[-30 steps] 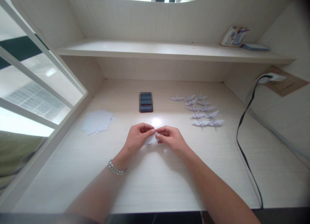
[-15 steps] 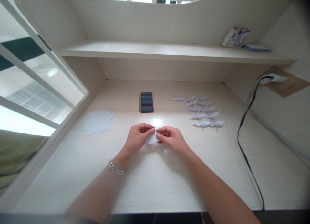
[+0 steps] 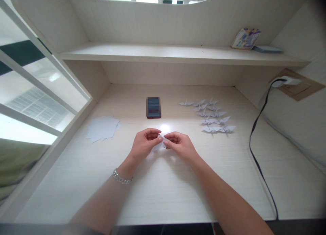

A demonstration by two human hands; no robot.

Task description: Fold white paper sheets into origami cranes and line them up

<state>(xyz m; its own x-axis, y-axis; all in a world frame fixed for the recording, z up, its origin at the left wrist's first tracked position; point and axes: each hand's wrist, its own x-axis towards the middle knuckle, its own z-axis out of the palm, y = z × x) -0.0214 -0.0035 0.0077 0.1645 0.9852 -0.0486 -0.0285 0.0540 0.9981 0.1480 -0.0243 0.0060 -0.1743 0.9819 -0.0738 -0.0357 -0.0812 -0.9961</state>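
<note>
Between my hands, just above the desk, is a small white piece of folded paper. My left hand pinches its left side, thumb on the near face. On the right side, my right hand holds it between thumb and fingers. The fingers cover much of the paper, so its exact folds are hidden. Several white paper cranes stand in rows to the right, beyond my right hand. A loose stack of white paper sheets lies to the left.
A phone with a blurred screen lies beyond my hands. A black cable runs from the wall socket down the desk's right side. Above the back of the desk runs a shelf with a small colourful packet.
My left fingers have lifted slightly and the paper between my hands has tilted, its upper edge now showing between them. Both hands stay in nearly the same place.
</note>
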